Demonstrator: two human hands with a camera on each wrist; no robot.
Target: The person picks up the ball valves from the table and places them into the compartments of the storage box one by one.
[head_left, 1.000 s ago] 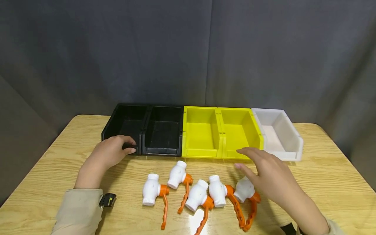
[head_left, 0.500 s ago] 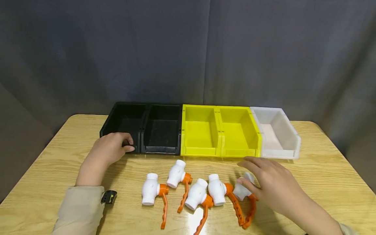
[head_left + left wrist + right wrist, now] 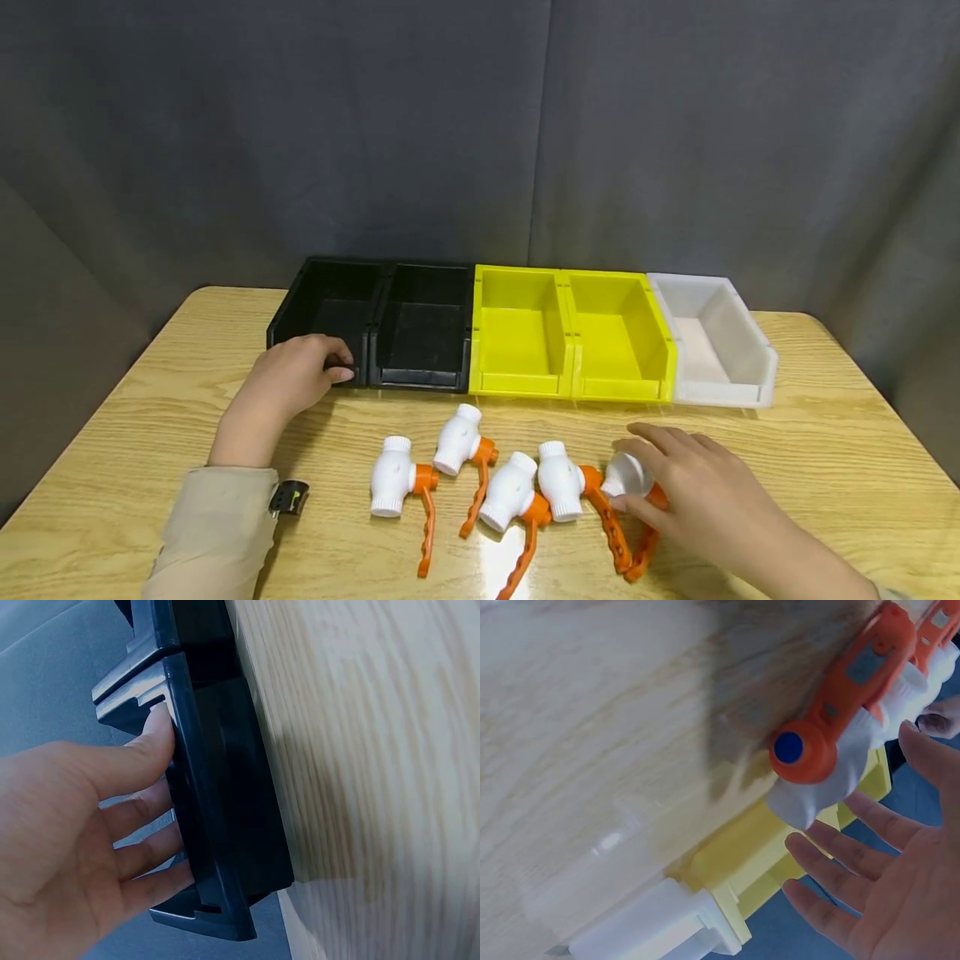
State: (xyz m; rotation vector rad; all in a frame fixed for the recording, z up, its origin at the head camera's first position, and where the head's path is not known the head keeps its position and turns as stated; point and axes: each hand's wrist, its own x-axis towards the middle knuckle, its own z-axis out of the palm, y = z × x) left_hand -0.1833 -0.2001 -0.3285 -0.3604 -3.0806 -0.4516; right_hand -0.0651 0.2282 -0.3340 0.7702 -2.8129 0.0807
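In the head view my right hand (image 3: 693, 492) is at the rightmost white ball valve (image 3: 628, 475), with thumb and fingers spread around its body. The right wrist view shows the fingers straight beside this valve's orange lever (image 3: 862, 671); firm contact cannot be made out. My left hand (image 3: 288, 379) rests at the front lip of the leftmost black bin (image 3: 330, 283), fingers loosely bent. Its thumb tip touches the bin's rim in the left wrist view. Several more white valves with orange levers, among them a left one (image 3: 392, 479), lie on the table.
Behind the valves stands a joined row of bins: a second black bin (image 3: 423, 379), two yellow bins, including the left yellow one (image 3: 521, 386), and a white bin (image 3: 723, 393). A grey curtain (image 3: 450, 125) hangs behind the wooden table (image 3: 825, 433).
My right hand has come down and closer to the rightmost valve, its fingers now around the body. My left hand stays at the black bin. The head view has shifted slightly.
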